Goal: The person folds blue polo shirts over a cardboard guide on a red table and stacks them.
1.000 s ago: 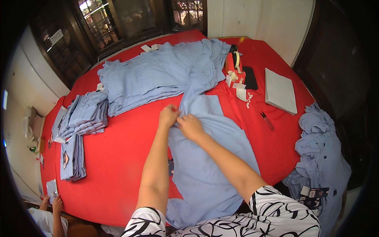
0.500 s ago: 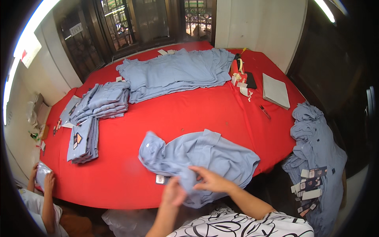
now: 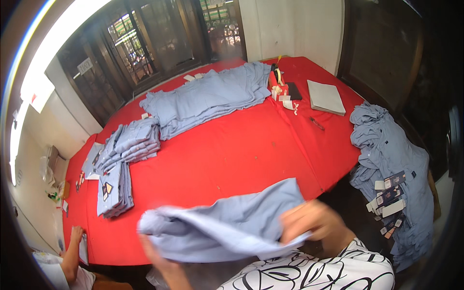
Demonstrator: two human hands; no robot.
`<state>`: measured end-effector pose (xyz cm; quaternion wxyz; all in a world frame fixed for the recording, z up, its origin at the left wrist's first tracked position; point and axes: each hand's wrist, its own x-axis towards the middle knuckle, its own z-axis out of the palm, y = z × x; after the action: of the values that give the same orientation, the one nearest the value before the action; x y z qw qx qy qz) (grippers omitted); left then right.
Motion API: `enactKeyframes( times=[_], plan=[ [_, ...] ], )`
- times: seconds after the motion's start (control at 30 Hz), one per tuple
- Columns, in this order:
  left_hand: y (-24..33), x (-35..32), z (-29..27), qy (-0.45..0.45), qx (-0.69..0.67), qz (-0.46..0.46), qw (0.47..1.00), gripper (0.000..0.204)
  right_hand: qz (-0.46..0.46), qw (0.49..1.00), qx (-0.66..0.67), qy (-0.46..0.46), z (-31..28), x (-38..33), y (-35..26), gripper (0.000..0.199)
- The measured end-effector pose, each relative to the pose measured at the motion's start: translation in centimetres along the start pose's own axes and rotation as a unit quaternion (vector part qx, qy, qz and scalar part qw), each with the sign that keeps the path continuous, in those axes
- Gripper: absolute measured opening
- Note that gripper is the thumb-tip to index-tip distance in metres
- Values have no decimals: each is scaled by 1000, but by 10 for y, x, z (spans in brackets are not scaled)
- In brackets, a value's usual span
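Note:
A light blue shirt point(image 3: 227, 217) is stretched across the near edge of the table, its lower fold raised and smeared by motion. My left hand point(image 3: 163, 261) is at the shirt's rolled collar end, gripping the cloth, with most fingers hidden by the fabric. At the opposite end my right hand point(image 3: 314, 220), blurred, pinches the shirt's edge close to my body.
A red-covered table point(image 3: 232, 154) carries a wide pile of blue shirts point(image 3: 208, 99) at the back and folded shirts point(image 3: 116, 188) on the left. More shirts with tags point(image 3: 391, 164) hang at right. Beside a paper stack point(image 3: 326, 96) lies a small cutter point(image 3: 316, 123). Another person's arm point(image 3: 72, 253) rests at lower left.
The bunched shirt is now spread out sideways and turned. My hands have moved apart, left hand to the collar end, right hand to the right. The other person's packet has lowered to the table edge.

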<state>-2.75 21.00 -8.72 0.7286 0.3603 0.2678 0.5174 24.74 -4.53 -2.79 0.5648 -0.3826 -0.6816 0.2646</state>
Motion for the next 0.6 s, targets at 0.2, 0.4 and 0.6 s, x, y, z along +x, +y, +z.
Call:
enactKeyframes(
  times=[0.2,0.4,0.6],
  plan=[
    [99,48,-34,77,33,246,966,56,-266,914,-13,307,-137,-63,-59,21],
    [60,227,76,-164,154,203,953,40,142,901,-95,399,-266,24,44,20],
    [-31,420,102,-65,664,315,675,73,253,713,-492,430,-315,103,236,52]
  ],
)
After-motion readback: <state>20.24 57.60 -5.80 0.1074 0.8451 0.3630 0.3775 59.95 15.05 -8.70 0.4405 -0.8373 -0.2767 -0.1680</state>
